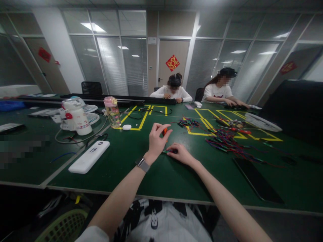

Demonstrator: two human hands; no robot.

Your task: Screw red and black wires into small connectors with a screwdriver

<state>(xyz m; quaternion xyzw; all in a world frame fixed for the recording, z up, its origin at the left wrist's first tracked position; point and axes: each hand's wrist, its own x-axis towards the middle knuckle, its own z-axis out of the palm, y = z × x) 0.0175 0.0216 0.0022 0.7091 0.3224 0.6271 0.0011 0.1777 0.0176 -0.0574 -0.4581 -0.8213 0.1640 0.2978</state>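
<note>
Above the table's middle, my left hand (156, 139) is closed around the orange-and-black handle of a small screwdriver (165, 131). The shaft points down, its tip close to a small green connector (165, 151) on the table. My right hand (179, 153) pinches this connector between thumb and fingertips, and its fingers hide most of it. Off to the right lies a loose heap of red, blue and black wires (227, 140) with green connectors. A smaller bunch of such connectors (188, 123) sits beyond my right hand.
A white power bank (89, 157) lies left, near a pink-lidded bottle (112, 112), a white earbud case (126, 127) and a white jug (77, 116). A dark phone (257, 179) rests at front right. Yellow tape marks the green table (121, 178). Two people sit opposite.
</note>
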